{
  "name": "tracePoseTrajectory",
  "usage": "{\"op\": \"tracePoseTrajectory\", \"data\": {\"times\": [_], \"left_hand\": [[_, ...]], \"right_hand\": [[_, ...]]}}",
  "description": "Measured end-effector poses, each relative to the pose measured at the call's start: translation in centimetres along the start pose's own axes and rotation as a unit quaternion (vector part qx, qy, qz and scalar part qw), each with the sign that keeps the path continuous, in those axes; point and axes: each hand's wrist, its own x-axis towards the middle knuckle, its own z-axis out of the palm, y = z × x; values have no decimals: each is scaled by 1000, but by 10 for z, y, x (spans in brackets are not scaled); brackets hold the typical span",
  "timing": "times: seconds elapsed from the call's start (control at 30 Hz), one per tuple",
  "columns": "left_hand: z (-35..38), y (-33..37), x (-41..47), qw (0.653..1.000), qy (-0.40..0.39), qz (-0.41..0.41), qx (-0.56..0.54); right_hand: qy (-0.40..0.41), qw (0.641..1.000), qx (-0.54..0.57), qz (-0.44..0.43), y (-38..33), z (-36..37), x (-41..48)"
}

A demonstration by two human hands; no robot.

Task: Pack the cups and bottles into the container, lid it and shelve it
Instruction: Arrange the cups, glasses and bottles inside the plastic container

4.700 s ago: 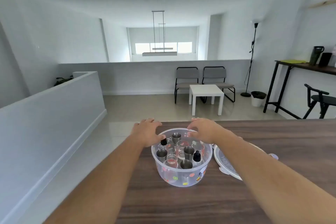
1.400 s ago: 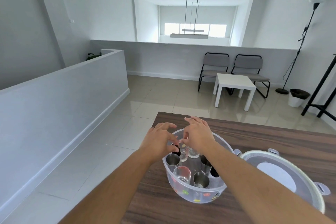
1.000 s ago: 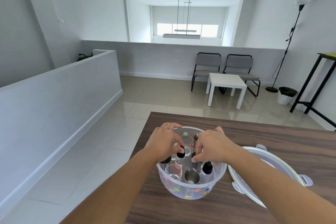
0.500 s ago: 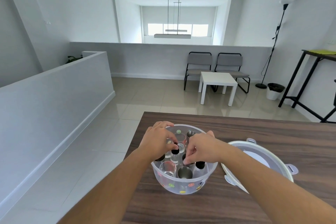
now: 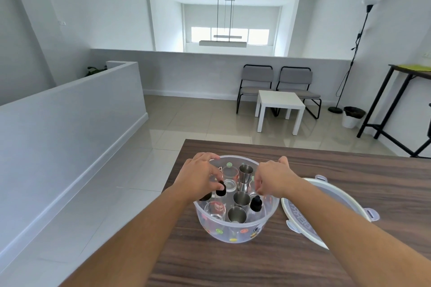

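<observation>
1. Container (image 5: 235,228) — a clear round tub with coloured dots, near the left end of the wooden surface (image 5: 233,263); steel cups (image 5: 241,199), glasses and black-capped bottles stand upright inside.
2. Left hand (image 5: 198,179) — fingertips pinched on a bottle cap (image 5: 220,190) at the tub's left side.
3. Right hand (image 5: 272,178) — fingers curled over the right rim; whether they grip anything cannot be told.
4. Lid (image 5: 326,212) — flat, just right of the tub and under the right forearm; the right hand is nearer it.
5. Room: tiled floor, white side table (image 5: 279,102), two grey chairs.
</observation>
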Motion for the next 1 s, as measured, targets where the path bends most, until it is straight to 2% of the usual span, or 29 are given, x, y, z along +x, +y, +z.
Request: {"op": "tracePoseTrajectory", "data": {"times": [0.17, 0.4, 0.53, 0.67, 0.87, 1.0], "left_hand": [[-2, -2, -5, 1000, 4, -6, 3], [-2, -2, -9, 1000, 12, -5, -20], [2, -4, -8, 1000, 16, -10, -18], [6, -6, -7, 999, 23, -8, -23], [10, -9, -6, 999, 27, -15, -34], [10, -6, -6, 998, 29, -22, -41]], "right_hand": [[-13, 999, 20, -41, -2, 3, 3], [15, 992, 56, -114, -14, 5, 12], [-3, 988, 76, -136, -19, -1, 20], [-20, 986, 93, -136, -25, -5, 23], [13, 985, 136, -102, -11, -14, 11], [-57, 986, 135, -85, -8, -19, 1]]}}
